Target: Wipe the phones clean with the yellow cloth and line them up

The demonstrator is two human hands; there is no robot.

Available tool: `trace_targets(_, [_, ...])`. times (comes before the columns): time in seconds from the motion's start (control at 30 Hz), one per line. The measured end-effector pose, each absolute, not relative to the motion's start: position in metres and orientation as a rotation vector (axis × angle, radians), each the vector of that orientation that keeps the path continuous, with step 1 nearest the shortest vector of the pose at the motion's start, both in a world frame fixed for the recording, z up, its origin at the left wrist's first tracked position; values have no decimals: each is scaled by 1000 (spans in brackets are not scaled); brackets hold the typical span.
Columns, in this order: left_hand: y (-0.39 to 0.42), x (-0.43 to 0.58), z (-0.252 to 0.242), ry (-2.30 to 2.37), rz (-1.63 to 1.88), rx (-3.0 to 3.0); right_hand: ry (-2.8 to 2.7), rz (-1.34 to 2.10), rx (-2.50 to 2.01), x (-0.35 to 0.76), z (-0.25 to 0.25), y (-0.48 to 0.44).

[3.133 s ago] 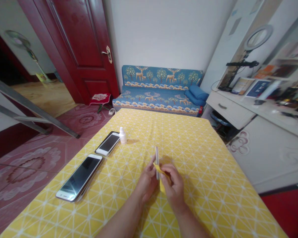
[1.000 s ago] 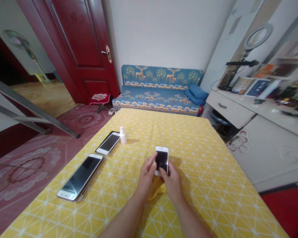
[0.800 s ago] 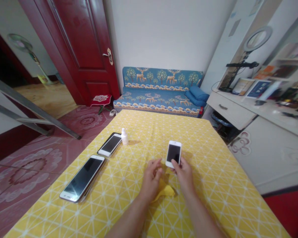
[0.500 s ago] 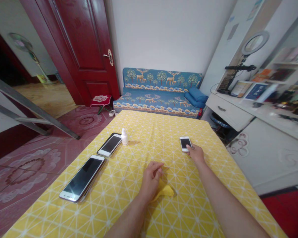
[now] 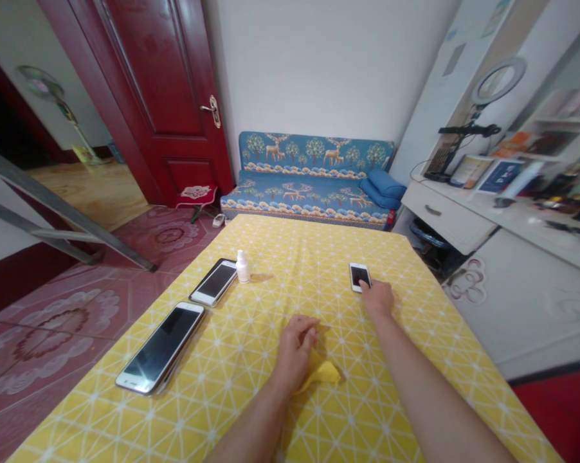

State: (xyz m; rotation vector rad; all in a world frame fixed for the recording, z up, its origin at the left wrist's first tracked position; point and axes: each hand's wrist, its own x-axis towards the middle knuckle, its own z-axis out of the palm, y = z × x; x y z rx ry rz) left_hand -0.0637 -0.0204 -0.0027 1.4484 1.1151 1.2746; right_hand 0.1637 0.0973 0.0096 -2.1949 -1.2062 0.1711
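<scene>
My right hand (image 5: 379, 298) grips a small white phone (image 5: 359, 275) with a dark screen at its lower right corner, thumb on the front, other fingers partly hidden. The phone is on or just above the yellow patterned tablecloth. Nearer to me, my left hand (image 5: 296, 347) rests on the table with loosely bent fingers, thumb and forefinger apart and nothing visible between them. A crumpled yellow cloth (image 5: 325, 373) lies beside and partly under that hand. To the left are a large white phone (image 5: 162, 347), a second phone in a dark case (image 5: 215, 283) and a white bottle (image 5: 242, 267).
The yellow tablecloth (image 5: 271, 411) covers the table. Behind it stands a blue patterned sofa (image 5: 309, 180). A white dresser (image 5: 507, 283) with a ring light (image 5: 499, 80) is on the right. Metal legs (image 5: 68, 212) and a red stool (image 5: 197, 195) stand at the left.
My right hand has shifted slightly up and left, and the small phone has moved slightly away from me with it. My left hand and the other objects stay in place.
</scene>
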Motion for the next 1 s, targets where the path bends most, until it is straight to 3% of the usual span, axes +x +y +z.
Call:
trace_targets(0.27, [-15, -63, -10, 1136, 1401, 1245, -1294, 216, -1810, 114, 22, 45])
trace_targets(0.47, [-13, -75, -5, 1275, 1560, 1123, -2051, 866, -1291, 54, 35, -41])
trace_targets(0.67, [5, -122, 12, 1630, 1617, 1618, -2059, 735, -1341, 46, 24, -52])
trace_targets(0.77, [26, -166, 20, 2129, 1355, 1877, -1970, 736, -1326, 44, 14, -46])
trace_targets(0.87, [46, -208, 27, 2592, 869, 1905, -1906, 749, -1315, 43, 9, -43])
trace_targets(1.0, [67, -244, 38, 2710, 338, 1780, -1865, 763, -1309, 43, 8, -43])
